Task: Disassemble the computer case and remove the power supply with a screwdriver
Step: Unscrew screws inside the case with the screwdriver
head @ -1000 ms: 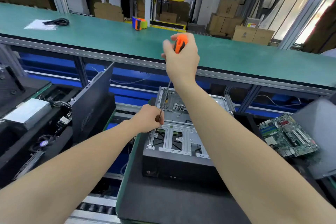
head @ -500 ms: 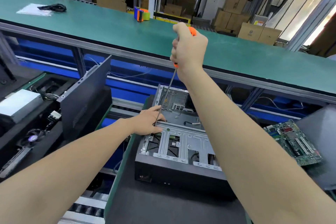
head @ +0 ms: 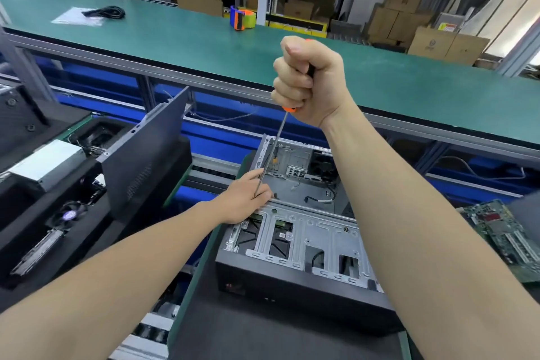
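Note:
An open black computer case [head: 292, 275] lies on its side on a dark mat, its grey metal drive cage facing up. My right hand [head: 306, 82] grips the orange handle of a long screwdriver [head: 273, 152] held nearly upright above the case's left rear. The thin shaft runs down to my left hand [head: 244, 199], which rests on the case's left edge and steadies the shaft between its fingers. The screwdriver's tip is hidden behind my left hand. A silver power supply [head: 43, 164] sits on the left station.
A removed black side panel [head: 143, 161] leans upright left of the case. A green circuit board [head: 502, 231] lies at the right. A long green bench [head: 175, 38] spans behind, with a tape dispenser [head: 242, 19] and a black cable [head: 105, 12]. Rollers run below left.
My right hand has closed fully over the handle, hiding most of the orange. My left hand has opened from a fist and settled lower on the case edge.

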`<action>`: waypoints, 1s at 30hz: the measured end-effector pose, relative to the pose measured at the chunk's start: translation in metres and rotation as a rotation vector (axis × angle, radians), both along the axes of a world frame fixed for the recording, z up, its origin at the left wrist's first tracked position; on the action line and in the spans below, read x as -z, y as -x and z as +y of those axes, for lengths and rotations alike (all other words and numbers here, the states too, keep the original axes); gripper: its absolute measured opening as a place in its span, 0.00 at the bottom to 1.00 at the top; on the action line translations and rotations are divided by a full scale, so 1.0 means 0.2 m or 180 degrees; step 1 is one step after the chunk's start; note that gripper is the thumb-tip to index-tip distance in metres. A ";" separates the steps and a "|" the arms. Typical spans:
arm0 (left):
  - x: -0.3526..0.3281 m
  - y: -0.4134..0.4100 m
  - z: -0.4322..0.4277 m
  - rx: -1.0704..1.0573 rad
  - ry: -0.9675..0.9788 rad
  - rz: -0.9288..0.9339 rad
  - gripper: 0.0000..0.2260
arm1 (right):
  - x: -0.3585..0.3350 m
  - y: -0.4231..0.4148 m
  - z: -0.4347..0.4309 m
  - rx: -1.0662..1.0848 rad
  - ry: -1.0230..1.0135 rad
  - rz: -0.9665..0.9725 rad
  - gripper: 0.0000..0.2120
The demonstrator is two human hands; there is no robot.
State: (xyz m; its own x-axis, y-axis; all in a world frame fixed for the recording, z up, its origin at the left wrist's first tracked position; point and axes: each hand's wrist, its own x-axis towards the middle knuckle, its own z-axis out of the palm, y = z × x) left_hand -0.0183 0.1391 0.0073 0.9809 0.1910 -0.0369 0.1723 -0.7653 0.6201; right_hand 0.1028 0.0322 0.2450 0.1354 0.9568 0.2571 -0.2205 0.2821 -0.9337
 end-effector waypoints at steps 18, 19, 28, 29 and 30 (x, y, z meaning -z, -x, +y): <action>0.01 0.00 0.01 0.0090 -0.0143 0.0011 0.14 | -0.05 0.33 0.18 0.3482 0.0170 -0.0699 0.25; 0.02 0.00 0.02 0.0079 -0.0138 -0.0014 0.14 | -0.06 0.32 0.17 0.3081 0.0178 -0.0587 0.23; 0.05 -0.01 0.03 0.0029 0.0002 -0.0089 0.11 | -0.06 0.22 0.12 0.0791 -0.0064 -0.0646 0.19; 0.05 -0.01 0.02 0.0009 0.0055 -0.0107 0.10 | -0.06 0.21 0.12 0.0656 -0.0049 -0.0633 0.19; 0.04 0.00 0.02 -0.0005 0.0094 -0.0133 0.09 | -0.07 0.19 0.11 0.0510 -0.0029 -0.0629 0.19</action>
